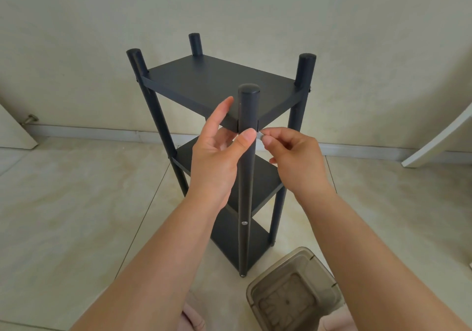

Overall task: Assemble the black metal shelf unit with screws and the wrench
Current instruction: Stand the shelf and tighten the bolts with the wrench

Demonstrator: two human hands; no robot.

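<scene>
I see the matte black shelf unit point(217, 85) standing upright on the glossy tile floor point(76, 203): round posts, flat boards. Left hand point(217, 157) spread, thumb on the near post point(246, 177). Right hand point(296, 157) fingers pinch a small shiny screw point(260, 135) beside it. Translucent square bin point(293, 292) nearby.

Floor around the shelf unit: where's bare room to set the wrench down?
Bare tile lies left of the shelf unit, out to the wall, and right of it toward the white panel. It is crowded at the near post, where both hands work, and by the plastic container.
</scene>
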